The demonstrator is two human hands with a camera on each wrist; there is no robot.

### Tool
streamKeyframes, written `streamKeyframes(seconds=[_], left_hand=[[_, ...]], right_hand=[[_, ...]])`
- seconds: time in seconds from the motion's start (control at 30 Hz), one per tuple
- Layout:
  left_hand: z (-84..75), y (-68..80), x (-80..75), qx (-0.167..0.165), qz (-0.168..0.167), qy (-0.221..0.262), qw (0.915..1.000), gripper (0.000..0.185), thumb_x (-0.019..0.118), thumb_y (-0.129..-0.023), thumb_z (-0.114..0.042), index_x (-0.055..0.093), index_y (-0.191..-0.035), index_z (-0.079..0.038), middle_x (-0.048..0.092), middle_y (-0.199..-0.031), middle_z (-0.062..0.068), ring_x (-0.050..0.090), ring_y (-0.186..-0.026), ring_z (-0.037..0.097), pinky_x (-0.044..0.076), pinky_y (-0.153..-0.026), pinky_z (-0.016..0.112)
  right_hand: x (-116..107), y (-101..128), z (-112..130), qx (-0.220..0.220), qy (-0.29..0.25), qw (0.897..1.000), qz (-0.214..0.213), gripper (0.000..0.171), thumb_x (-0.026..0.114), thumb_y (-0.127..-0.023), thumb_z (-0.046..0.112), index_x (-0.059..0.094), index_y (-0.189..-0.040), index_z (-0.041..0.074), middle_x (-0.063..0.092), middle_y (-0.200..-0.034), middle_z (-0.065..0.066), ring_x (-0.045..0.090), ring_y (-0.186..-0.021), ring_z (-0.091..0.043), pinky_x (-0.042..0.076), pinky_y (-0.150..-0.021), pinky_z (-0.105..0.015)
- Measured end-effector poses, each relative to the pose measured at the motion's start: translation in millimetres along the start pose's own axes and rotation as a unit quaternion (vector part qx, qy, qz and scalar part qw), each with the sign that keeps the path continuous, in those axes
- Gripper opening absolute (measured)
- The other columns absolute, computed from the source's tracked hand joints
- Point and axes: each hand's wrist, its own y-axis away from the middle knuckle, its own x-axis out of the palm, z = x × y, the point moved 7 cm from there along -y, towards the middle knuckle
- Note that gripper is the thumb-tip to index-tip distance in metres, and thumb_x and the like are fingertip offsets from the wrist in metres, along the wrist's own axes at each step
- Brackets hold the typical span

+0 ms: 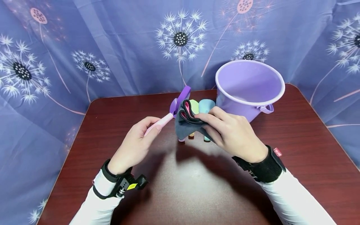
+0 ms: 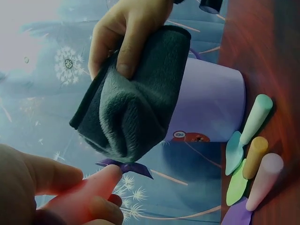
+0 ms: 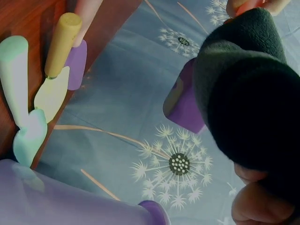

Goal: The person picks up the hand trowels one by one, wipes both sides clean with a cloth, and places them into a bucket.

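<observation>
Dandelion-print blue curtain surrounds a dark red table bearing a purple bucket.

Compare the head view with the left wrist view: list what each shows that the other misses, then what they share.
Only the head view shows the bucket's open rim, both wrists with their black straps, and the left hand holding the pink-handled purple shovel by its handle.

Only the left wrist view shows the sticker on the bucket's wall and the three spare shovels' full handles lying on the table.

Both show the right hand gripping the folded grey cloth against the shovel's blade.
</observation>
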Motion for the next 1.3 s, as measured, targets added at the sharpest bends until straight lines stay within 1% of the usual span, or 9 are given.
streamKeyframes(seconds=[0.2,0.33,0.47,0.63,0.77,0.9,0.97,1.13,1.3], left_hand=[[-2.0,-4.0,-1.6,-0.003,-0.005,-0.005,1.0000,0.022,0.060,-0.110,-0.029,0.072,-0.122,-0.016,0.054,-0.088,0.004,0.052,-0.088,0.022,0.041,-0.079,0.040],[-7.7,-8.8,-5.8,0.008,-0.010,-0.019,0.9997,0.021,0.060,-0.110,-0.028,0.071,-0.122,-0.015,0.054,-0.087,0.004,0.052,-0.086,0.023,0.041,-0.078,0.040],[-14.0,-14.9,-13.1,0.015,-0.017,-0.038,0.9990,0.022,0.060,-0.110,-0.027,0.070,-0.124,-0.014,0.055,-0.087,0.005,0.051,-0.084,0.023,0.041,-0.076,0.040],[-26.2,-24.2,-21.3,0.033,-0.022,-0.066,0.9970,0.024,0.060,-0.109,-0.029,0.069,-0.127,-0.015,0.055,-0.085,0.005,0.049,-0.077,0.021,0.041,-0.071,0.039],[-40.7,-33.6,-25.3,0.061,-0.026,-0.090,0.9937,0.027,0.060,-0.109,-0.033,0.070,-0.129,-0.016,0.056,-0.085,0.004,0.050,-0.076,0.020,0.042,-0.069,0.038],[-57.7,-45.9,-26.2,0.090,-0.030,-0.118,0.9884,0.026,0.060,-0.109,-0.028,0.070,-0.128,-0.014,0.056,-0.084,0.004,0.050,-0.073,0.020,0.042,-0.068,0.038],[-66.9,-53.7,-25.0,0.107,-0.029,-0.136,0.9845,0.025,0.061,-0.108,-0.027,0.070,-0.127,-0.013,0.057,-0.084,0.004,0.051,-0.074,0.020,0.043,-0.070,0.038],[-89.7,-76.7,-17.8,0.140,-0.011,-0.182,0.9733,0.026,0.060,-0.109,-0.028,0.070,-0.127,-0.012,0.061,-0.092,0.001,0.054,-0.081,0.019,0.044,-0.075,0.037],[-109.1,-101.4,-6.3,0.154,0.016,-0.220,0.9631,0.025,0.058,-0.109,-0.030,0.070,-0.124,-0.014,0.062,-0.097,-0.002,0.055,-0.083,0.017,0.045,-0.075,0.036]], right_hand=[[-4.6,4.5,-3.8,0.013,0.004,0.999,0.030,0.033,0.067,-0.102,0.020,0.070,-0.135,0.016,0.061,-0.102,0.000,0.054,-0.062,-0.013,0.048,-0.052,-0.037],[-6.5,7.8,-6.7,0.021,0.007,0.999,0.040,0.036,0.072,-0.099,0.018,0.070,-0.135,0.016,0.062,-0.102,0.001,0.055,-0.062,-0.012,0.048,-0.052,-0.038],[-4.7,11.4,-8.3,0.029,0.012,0.998,0.062,0.038,0.074,-0.097,0.017,0.070,-0.135,0.017,0.061,-0.102,0.003,0.054,-0.061,-0.011,0.048,-0.053,-0.036],[-1.1,17.7,-10.7,0.043,0.020,0.994,0.093,0.043,0.078,-0.095,0.018,0.069,-0.137,0.016,0.059,-0.100,0.003,0.051,-0.059,-0.010,0.047,-0.052,-0.035],[1.7,23.3,-12.5,0.052,0.029,0.992,0.114,0.046,0.079,-0.095,0.019,0.068,-0.139,0.017,0.055,-0.097,0.004,0.047,-0.056,-0.010,0.044,-0.050,-0.034],[5.6,28.0,-13.4,0.053,0.034,0.990,0.130,0.044,0.079,-0.096,0.020,0.067,-0.138,0.016,0.052,-0.093,0.004,0.042,-0.053,-0.010,0.041,-0.048,-0.031],[8.2,29.8,-13.1,0.050,0.036,0.989,0.138,0.042,0.078,-0.096,0.020,0.068,-0.137,0.016,0.051,-0.093,0.004,0.041,-0.052,-0.010,0.040,-0.048,-0.031],[11.8,32.5,-10.6,0.042,0.039,0.987,0.153,0.039,0.078,-0.096,0.019,0.069,-0.134,0.016,0.051,-0.091,0.004,0.040,-0.052,-0.011,0.041,-0.046,-0.032],[12.5,33.6,-8.0,0.040,0.041,0.985,0.164,0.037,0.079,-0.096,0.019,0.070,-0.131,0.016,0.051,-0.090,0.004,0.040,-0.052,-0.011,0.040,-0.046,-0.031]])
